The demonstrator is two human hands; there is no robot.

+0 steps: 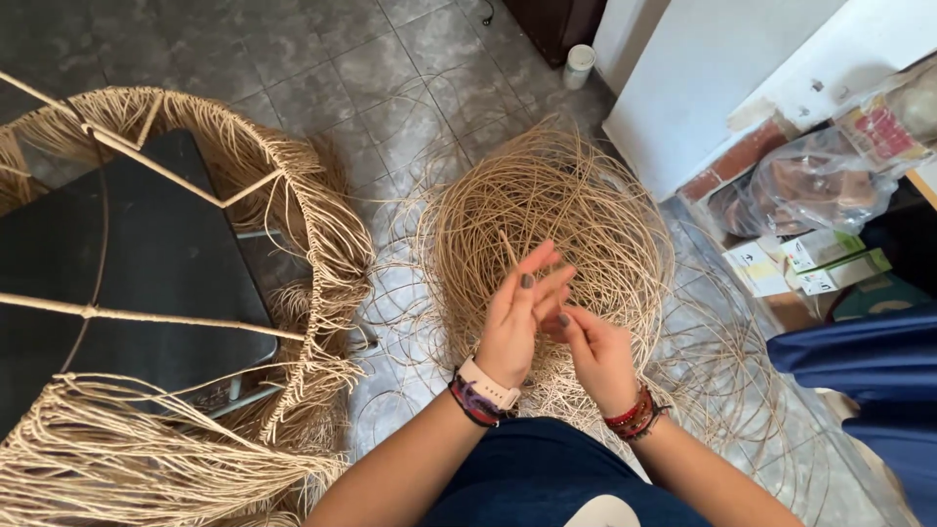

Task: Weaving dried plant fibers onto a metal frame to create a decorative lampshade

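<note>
Head view, fibre strand: thin pale strand (509, 256) rising from between the two hands, long axis running toward 11 o'clock, tip over the heap.
Head view, heap: loose tangled nest of tan fibre strands (547, 224) on the tiled floor (390, 78), lying at 12 o'clock from both hands, just beyond the fingertips.
Head view, left hand: left hand (519, 317) upright, palm turned toward 3 o'clock, fingers straight and pointing to 1 o'clock, pressed flat against the right; nearer the strand's free length.
Head view, right hand: right hand (595, 351) at 4 o'clock from the left, fingers curled in toward 10 o'clock, tips meeting the left palm; seemingly pinching the strand's lower end, though the contact itself is hidden.
Head view, wrists: watch and cord bands on the left, red bead bands on the right; both forearms entering from 6 o'clock.
Head view, surroundings: woven fibre frame with fringe (293, 224) at 9 o'clock, well apart; clear plastic bag (820, 181) at 2 o'clock.
</note>
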